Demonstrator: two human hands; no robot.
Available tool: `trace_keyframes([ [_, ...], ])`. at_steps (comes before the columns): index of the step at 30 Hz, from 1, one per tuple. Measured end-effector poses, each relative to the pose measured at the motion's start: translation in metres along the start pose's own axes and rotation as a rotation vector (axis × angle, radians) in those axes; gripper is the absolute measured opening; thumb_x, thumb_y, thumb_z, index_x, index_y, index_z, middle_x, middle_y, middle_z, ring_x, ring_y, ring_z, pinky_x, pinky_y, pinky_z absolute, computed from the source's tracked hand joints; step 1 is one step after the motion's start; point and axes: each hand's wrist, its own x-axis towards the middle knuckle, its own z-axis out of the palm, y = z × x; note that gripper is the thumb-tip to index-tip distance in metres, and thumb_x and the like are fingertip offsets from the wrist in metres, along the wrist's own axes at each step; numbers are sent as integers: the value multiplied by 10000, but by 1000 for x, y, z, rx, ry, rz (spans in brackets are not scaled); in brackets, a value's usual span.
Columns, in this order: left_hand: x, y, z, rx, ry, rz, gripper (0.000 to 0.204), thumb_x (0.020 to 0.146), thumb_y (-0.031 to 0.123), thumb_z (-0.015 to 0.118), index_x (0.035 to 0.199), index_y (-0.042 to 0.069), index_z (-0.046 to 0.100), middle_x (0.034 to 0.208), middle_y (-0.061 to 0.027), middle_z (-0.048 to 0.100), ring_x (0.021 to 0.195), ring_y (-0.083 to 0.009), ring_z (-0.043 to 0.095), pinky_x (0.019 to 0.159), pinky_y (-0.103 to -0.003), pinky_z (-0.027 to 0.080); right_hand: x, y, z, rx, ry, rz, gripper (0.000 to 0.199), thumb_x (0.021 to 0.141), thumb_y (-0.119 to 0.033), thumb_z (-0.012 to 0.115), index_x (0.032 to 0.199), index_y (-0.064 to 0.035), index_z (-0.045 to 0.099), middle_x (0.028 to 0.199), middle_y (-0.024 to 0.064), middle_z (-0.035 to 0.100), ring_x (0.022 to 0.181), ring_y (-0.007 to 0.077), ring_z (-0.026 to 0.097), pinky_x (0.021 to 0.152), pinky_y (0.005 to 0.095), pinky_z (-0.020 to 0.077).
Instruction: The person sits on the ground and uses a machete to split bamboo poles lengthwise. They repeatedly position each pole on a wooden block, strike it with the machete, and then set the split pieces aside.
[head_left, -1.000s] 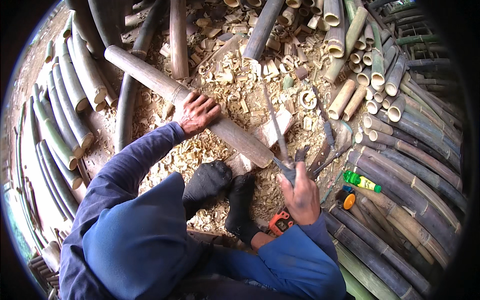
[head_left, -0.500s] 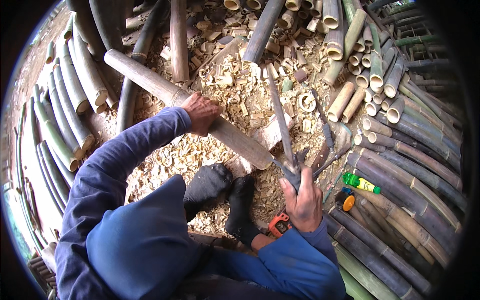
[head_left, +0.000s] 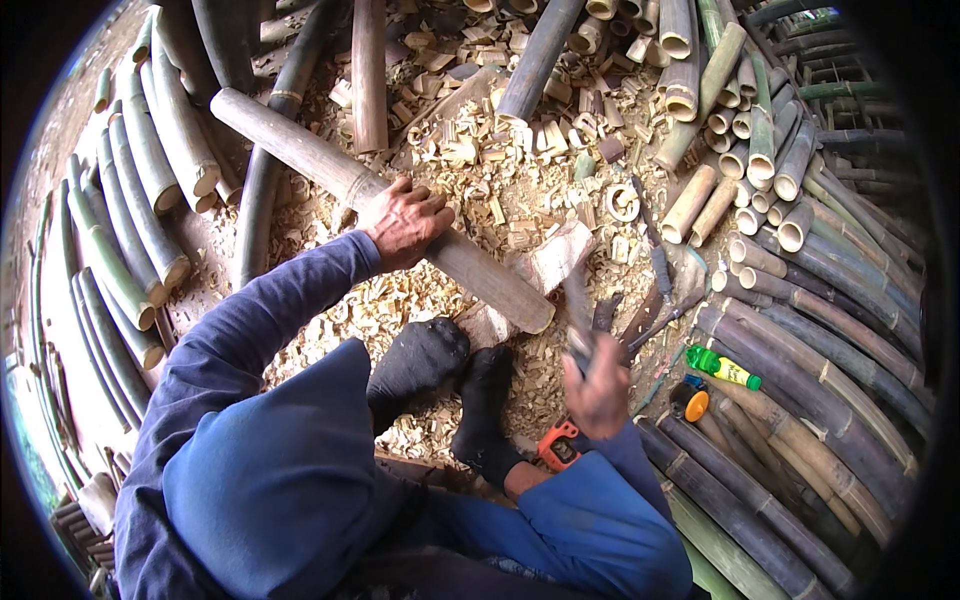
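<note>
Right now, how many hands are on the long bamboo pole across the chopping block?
1. The left hand presses on the bamboo pole mid-length. The right hand, motion-blurred, grips a blade near the pole's cut end, off the pole.

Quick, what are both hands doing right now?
Left hand: open, palm pressing on the long bamboo pole.
Right hand: closed around a blurred chopping blade.
</note>
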Motion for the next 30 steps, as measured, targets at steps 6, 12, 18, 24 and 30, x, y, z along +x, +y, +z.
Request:
trace_keyframes([
  [6,0,-1,16,58,128,71,386,716,193,746,1077,104,641,984,-89,648,978,-265,652,913,-447,461,3,12,-10,-112,-97,37,322,1004,-269,652,1159,-39,488,832,279,698,773,500,688,646,547,546],
  [12,-20,-3,19,96,185,26,348,788,206,702,1112,101,633,1014,-71,637,1001,-257,635,926,-441,463,2,3,7,75,54,-25,353,1017,-317,637,1148,-28,483,840,294,698,762,489,691,635,533,552],
  [18,-23,3,35,121,238,63,449,778,226,713,1205,120,625,1107,-89,632,1100,-293,621,1029,-504,447,1,12,-9,-69,-137,68,327,1027,-305,615,1138,-28,483,832,297,693,774,522,679,662,557,554],
  [24,-33,2,31,227,191,-17,534,820,242,689,1336,164,576,1266,-97,605,1216,-285,583,1110,-509,405,-3,7,8,138,87,-8,324,1007,-290,631,1128,-35,475,804,300,691,781,476,713,683,559,570],
  [30,-36,28,22,31,172,-48,729,768,221,721,1459,95,524,1418,-138,560,1346,-333,519,1164,-543,334,-11,32,0,-134,-144,132,351,998,-281,641,1182,-30,480,830,317,694,799,518,688,698,606,545],
])
